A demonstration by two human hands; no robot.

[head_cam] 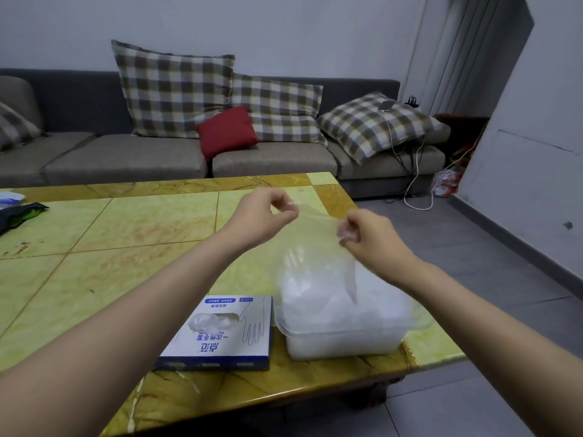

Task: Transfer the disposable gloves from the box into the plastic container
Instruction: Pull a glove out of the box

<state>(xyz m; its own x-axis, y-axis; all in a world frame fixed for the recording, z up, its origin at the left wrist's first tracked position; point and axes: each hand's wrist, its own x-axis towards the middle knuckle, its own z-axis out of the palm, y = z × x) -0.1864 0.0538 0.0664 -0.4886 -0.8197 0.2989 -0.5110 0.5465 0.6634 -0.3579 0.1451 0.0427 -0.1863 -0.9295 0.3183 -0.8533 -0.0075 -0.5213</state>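
While the left hand [265, 216] and right hand [369, 234] pinch 1 clear disposable glove [315, 247] above the plastic container [344, 345], at the table's [126, 231] near right corner beside the glove box [220, 335], lowering it in seems next.

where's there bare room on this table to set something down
Widest bare patch: the table left of the glove box, out to the dark item at the left edge. A strip also lies beyond the left hand, toward the sofa. Crowded: the near right corner, glove box beside plastic container, right hand and glove above it.
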